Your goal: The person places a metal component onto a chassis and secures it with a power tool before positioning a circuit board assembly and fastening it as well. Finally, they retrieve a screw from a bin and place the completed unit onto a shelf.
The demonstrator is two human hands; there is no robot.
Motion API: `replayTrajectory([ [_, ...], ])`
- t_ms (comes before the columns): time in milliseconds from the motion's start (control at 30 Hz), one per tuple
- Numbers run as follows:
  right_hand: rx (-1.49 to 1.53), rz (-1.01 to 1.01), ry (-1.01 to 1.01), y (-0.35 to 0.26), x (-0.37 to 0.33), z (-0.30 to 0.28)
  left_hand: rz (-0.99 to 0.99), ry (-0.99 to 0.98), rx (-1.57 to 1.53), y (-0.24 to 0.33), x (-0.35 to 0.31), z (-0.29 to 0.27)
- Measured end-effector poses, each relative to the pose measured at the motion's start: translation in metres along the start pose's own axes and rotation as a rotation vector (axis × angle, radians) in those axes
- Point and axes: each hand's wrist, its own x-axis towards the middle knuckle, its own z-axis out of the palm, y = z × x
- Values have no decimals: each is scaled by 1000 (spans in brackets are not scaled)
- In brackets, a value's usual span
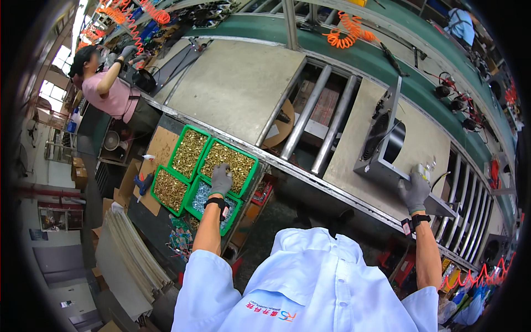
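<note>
My left hand (222,181), in a grey glove, reaches over a green bin (255,166) of brass-coloured screws (229,160). Its fingers are slightly apart at the screws, and nothing shows held in them. My right hand (415,193), also gloved, is closed at the near right end of a grey metal housing (371,169). A small yellow and silver part (423,171) shows just beyond its fingers; what it grips is partly hidden. The housing stands on the conveyor, with a round black fan opening (394,141) in it.
Two more green bins hold brass-coloured screws; another holds silvery fasteners (202,195). A blue power driver (144,183) lies beside them. Metal rollers (334,124) break up the worktop (227,83). Orange coiled hoses (347,34) hang beyond. A person in pink (110,94) works at far left.
</note>
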Motion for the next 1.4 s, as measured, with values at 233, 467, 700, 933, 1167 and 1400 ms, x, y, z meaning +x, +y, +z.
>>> replayTrajectory([
  [233,-21,-25,16,13,0,8,-40,284,-129,5,-30,4],
  [467,-23,-49,-1,20,-7,14,-389,458,-300,5,-121,15],
  [700,29,-121,6,23,-9,12,-615,689,-143,-29,-244,37],
  [933,63,-152,12,22,-11,11,-892,348,-239,-91,-289,42],
  [1167,-12,-65,-83,15,-10,13,-1069,269,-210,-132,-230,32],
  [1400,-96,-119,-114,-45,12,-6,-1067,394,-219,-151,-217,45],
])
